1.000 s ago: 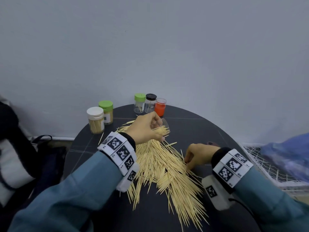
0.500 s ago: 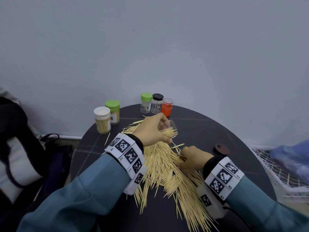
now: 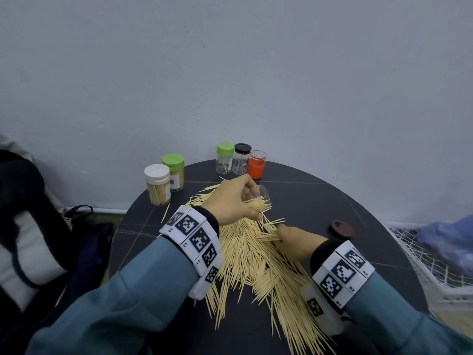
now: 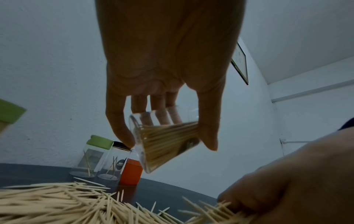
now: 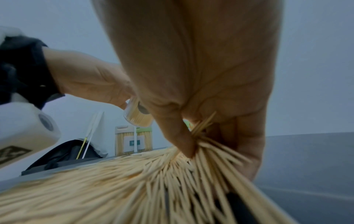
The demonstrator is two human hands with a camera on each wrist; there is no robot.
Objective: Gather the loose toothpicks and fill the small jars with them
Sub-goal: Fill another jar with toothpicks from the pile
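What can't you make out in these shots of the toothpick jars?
- Orange jar: contents hidden by its opaque wall, head view.
- Right hand: fingertips buried in the toothpick pile, head view.
- Black-lidded jar: label print too small, left wrist view.
- Near toothpicks: blurred, right wrist view.

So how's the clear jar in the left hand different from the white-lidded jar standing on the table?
The clear jar is tilted on its side, gripped by the left hand; the white-lidded jar stands upright, untouched. The clear jar has no lid on, its mouth open toward the pile; the white-lidded jar is capped. The clear jar looks partly filled, the white-lidded jar packed. Both hold toothpicks.
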